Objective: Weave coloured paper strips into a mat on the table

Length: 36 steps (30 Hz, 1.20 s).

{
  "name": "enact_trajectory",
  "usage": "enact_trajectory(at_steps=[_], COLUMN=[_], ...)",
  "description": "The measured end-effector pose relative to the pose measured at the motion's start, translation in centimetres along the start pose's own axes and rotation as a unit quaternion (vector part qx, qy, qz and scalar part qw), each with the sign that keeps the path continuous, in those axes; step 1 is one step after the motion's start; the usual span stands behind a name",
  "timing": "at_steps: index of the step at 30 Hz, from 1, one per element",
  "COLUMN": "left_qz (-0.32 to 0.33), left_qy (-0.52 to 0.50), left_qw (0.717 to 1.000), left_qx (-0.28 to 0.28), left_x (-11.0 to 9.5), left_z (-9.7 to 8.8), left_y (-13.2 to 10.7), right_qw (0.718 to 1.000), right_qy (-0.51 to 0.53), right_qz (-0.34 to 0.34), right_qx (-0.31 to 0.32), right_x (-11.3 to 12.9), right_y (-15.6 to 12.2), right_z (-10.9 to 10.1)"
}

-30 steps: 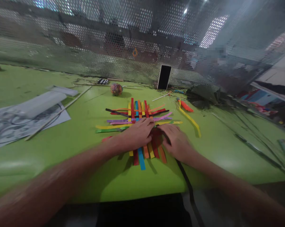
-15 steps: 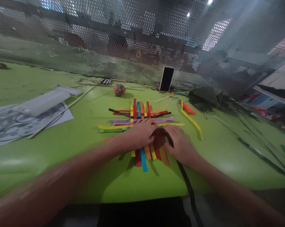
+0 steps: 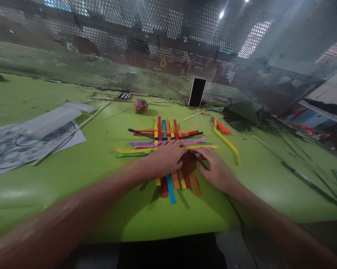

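A mat of woven colored strips [image 3: 172,183] lies in front of me, with red, blue, orange and yellow strips running lengthwise and black, purple, yellow and green ones crossing them. My left hand [image 3: 169,155] rests on the middle of the weave, fingers curled together over the strips and thumb tucked in below. Beside it, my right hand [image 3: 214,166] pinches a long black strip [image 3: 203,164] at the weave's right side. That strip passes under my right hand and trails over the table's front edge. The strips beneath my left palm are hidden.
On the green table [image 3: 95,213], a patterned ball [image 3: 140,106] and a propped phone [image 3: 197,92] stand behind the weave. A loose yellow strip [image 3: 227,140] and an orange-red object [image 3: 223,127] lie right. Dark leaves [image 3: 241,116] lie farther right; a printed sheet [image 3: 6,149] lies left.
My right hand has shifted slightly right, its fingers drawing away from my left hand. The black strip's hanging tail has swung right and looks thinner. My left hand stays put.
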<state>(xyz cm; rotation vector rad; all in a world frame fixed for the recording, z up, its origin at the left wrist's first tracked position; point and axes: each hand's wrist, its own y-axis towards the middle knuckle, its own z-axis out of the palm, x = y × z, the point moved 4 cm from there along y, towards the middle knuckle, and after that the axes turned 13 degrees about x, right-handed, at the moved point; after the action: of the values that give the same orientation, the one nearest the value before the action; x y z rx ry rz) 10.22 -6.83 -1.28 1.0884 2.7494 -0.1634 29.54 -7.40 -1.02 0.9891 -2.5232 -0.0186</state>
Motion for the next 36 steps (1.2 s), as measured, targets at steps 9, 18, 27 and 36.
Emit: enact_trajectory(at_steps=[9, 18, 27, 36], left_qz=[0.003, 0.007, -0.007, -0.012], left_qy=[-0.007, 0.003, -0.016, -0.022], left_qw=[1.0, 1.0, 1.0, 1.0], left_qx=[-0.003, -0.011, -0.013, -0.003], left_x=[0.2, 0.3, 0.5, 0.5], left_z=[0.2, 0.5, 0.5, 0.4], left_y=[-0.1, 0.1, 0.0, 0.0], right_qw=[0.996, 1.0, 0.997, 0.992], right_qy=[0.089, -0.009, -0.054, -0.125], right_qz=[0.007, -0.005, -0.032, 0.018], right_qx=[0.022, 0.013, -0.034, -0.026], right_x=[-1.0, -0.5, 1.6, 3.8], right_y=[0.7, 0.8, 1.7, -4.7], right_z=[-0.7, -0.4, -0.1, -0.6])
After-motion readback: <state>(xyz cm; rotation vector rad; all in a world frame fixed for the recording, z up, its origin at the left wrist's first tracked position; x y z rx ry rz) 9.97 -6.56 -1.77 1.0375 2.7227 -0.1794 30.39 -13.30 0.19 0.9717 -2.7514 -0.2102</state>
